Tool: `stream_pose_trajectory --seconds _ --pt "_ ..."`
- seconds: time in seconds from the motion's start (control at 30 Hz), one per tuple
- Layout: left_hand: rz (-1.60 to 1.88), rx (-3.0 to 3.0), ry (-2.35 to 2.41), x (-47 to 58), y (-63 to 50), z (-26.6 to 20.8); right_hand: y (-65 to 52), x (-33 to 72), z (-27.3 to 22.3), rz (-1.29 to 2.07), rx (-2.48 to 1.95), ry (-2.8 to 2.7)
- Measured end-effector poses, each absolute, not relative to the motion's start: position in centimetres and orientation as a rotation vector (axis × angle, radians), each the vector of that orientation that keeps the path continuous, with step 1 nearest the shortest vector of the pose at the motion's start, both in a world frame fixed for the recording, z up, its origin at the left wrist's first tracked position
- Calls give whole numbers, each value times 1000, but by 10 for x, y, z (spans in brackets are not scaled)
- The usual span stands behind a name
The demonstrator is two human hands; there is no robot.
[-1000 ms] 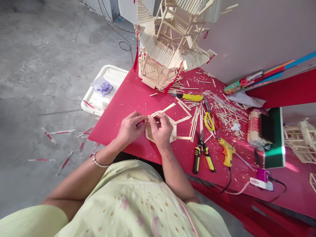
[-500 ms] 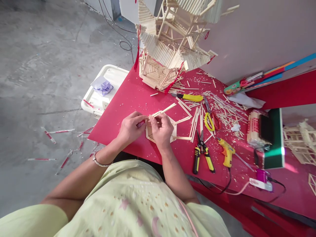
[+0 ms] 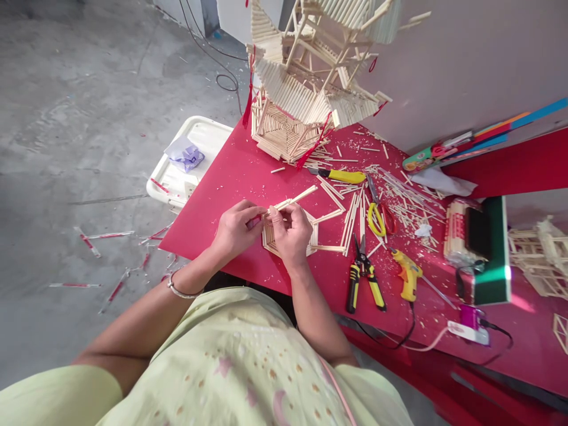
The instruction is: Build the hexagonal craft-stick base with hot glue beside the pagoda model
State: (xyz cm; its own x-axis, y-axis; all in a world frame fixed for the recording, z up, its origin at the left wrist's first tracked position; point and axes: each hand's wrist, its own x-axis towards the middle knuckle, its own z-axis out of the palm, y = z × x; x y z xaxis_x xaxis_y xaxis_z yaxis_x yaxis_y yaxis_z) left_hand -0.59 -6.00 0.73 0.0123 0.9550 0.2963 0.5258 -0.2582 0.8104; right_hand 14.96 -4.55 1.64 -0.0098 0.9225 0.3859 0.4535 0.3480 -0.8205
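A flat, many-sided panel of thin wooden sticks (image 3: 269, 241) lies on the red table in front of me, partly covered by my hands. Some sticks stick out past its corners toward the right and the far side. My left hand (image 3: 238, 229) pinches at the panel's far left corner, thumb and finger together. Right beside it, my right hand (image 3: 290, 232) is closed with its fingertips on the same corner. The fingertips nearly touch, and the exact spot they grip is partly hidden.
A tiered stick pagoda (image 3: 306, 100) with red tassels stands at the back. To the right lie a yellow utility knife (image 3: 341, 176), scissors (image 3: 376, 219), cutters (image 3: 364, 272), a glue gun (image 3: 407, 273) and scattered sticks (image 3: 350, 222). A white stool (image 3: 204, 133) stands left of the table (image 3: 208, 207).
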Motion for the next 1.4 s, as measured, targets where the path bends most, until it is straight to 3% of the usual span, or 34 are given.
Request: stream_pose_trajectory --seconds 1.4 --pt "1171 1808 1523 -6 -61 7 -46 149 16 582 -1241 -1643"
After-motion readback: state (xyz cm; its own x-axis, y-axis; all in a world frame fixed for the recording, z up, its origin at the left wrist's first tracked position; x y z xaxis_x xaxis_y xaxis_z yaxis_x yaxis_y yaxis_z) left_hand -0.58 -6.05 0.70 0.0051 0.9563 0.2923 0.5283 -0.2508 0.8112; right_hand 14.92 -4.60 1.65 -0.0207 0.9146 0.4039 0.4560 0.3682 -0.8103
